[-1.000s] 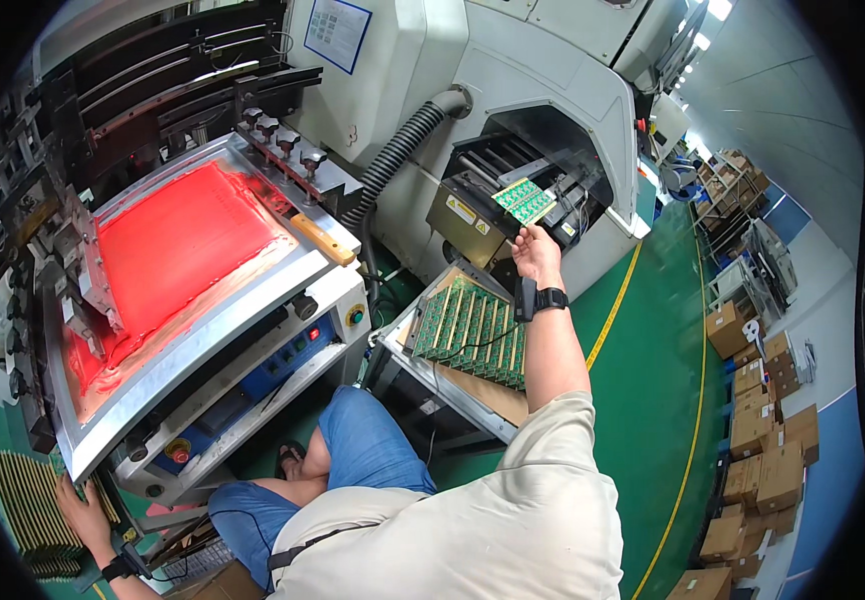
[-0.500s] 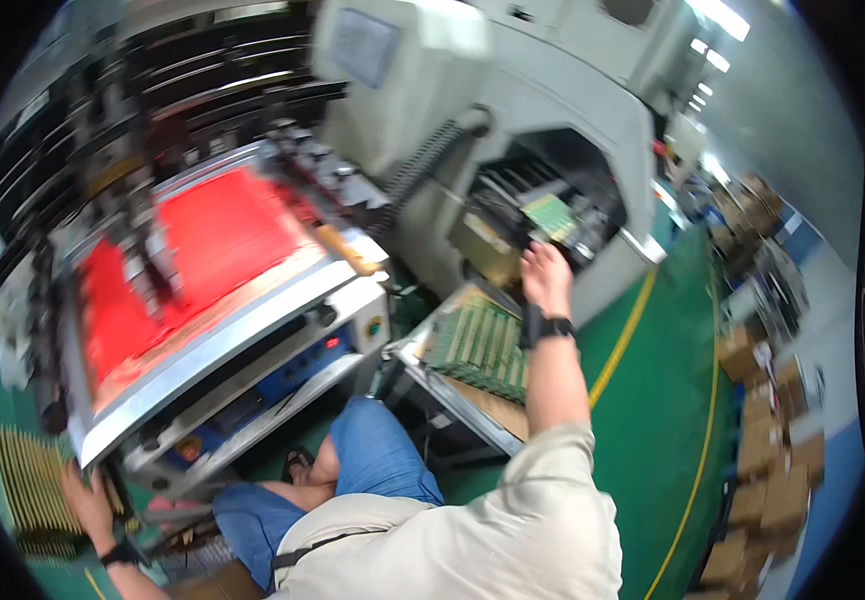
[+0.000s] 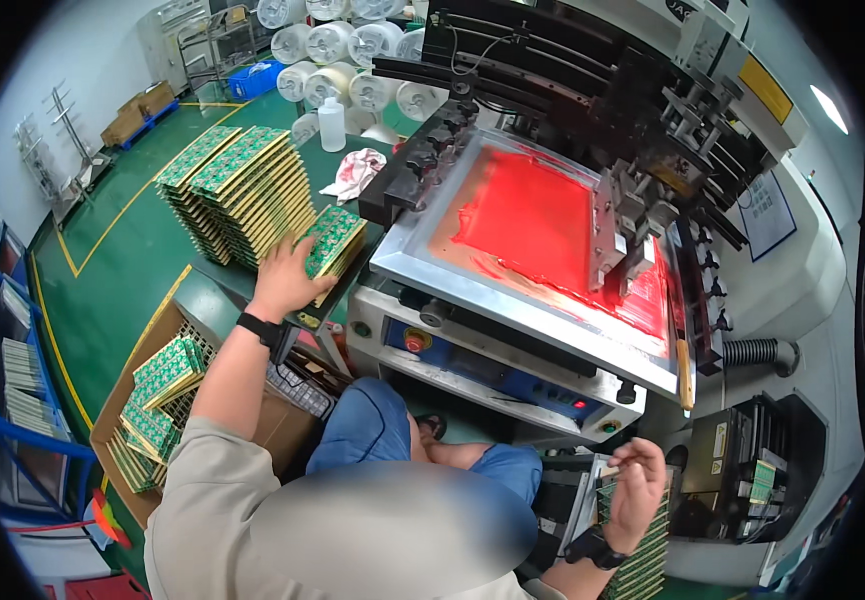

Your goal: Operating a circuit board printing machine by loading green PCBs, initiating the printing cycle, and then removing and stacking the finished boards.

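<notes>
The small stack of green circuit boards point(image 3: 335, 243), just left of the red-inked printing screen point(image 3: 543, 225), is grasped under the spread left hand point(image 3: 285, 283), while the right hand point(image 3: 638, 487) is curled loosely empty; boards could be fanned off the tilted stack if lifted unevenly.

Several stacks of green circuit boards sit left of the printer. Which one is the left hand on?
The left hand rests on the small low stack nearest the printer, at the table's front edge. The taller fanned stacks behind it are untouched.
</notes>
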`<state>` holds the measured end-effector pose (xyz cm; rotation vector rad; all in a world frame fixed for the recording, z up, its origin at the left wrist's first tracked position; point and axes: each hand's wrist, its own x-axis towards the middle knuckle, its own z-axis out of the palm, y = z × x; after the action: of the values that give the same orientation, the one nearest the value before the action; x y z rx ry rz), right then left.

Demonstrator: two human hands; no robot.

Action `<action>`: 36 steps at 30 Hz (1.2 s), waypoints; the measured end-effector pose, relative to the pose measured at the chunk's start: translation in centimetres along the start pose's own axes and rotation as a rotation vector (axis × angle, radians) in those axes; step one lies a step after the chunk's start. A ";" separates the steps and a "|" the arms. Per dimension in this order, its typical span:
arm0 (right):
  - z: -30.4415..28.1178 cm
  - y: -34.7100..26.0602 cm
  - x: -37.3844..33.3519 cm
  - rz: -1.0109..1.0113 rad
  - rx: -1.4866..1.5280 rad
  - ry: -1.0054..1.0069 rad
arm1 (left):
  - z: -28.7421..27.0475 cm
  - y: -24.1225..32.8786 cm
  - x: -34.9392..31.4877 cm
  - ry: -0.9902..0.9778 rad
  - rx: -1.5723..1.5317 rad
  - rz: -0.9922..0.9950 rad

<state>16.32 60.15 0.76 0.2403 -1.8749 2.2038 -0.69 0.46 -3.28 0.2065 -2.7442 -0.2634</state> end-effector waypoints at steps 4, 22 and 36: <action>2.8 1.6 0.0 0.087 0.015 -0.041 | 0.1 -0.5 -0.7 -0.001 -0.085 -0.060; 6.2 2.9 -0.7 0.293 -0.109 -0.191 | 1.8 -1.5 -1.5 0.152 -0.187 -0.050; 11.6 0.4 2.1 0.395 -0.183 -0.483 | -13.7 -14.2 -13.7 -0.127 -0.022 -0.064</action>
<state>13.88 48.78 2.88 0.4316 -2.5600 2.3481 18.63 -12.99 1.42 0.2806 -2.8623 -0.3346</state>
